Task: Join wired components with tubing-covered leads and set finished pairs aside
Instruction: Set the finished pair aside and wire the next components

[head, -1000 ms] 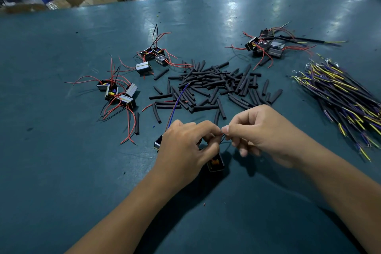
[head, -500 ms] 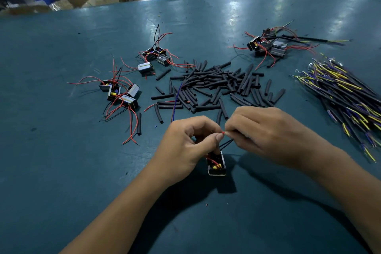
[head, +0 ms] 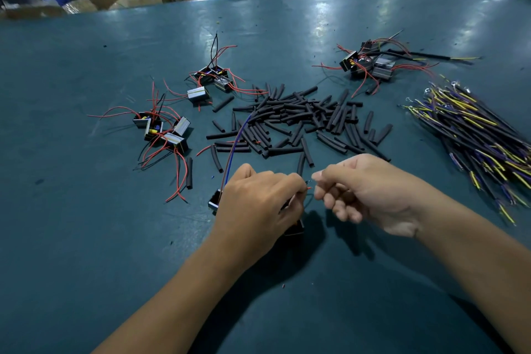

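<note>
The left hand (head: 258,204) pinches a thin red lead (head: 307,188), its bare tip poking rightward out of the fingers (head: 296,181). Its component (head: 214,202) sits on the desk (head: 86,238), mostly hidden beneath that hand. Just beside the tip, across a small gap, the right hand (head: 370,190) has its fingers curled together; whether they pinch a wire I cannot tell. The lead's axis runs left-right, so joining likely means closing that gap.

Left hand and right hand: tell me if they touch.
Apart. The head view shows teal table between the left hand and the right hand; the left fingers pinch a red wire tip.
</note>
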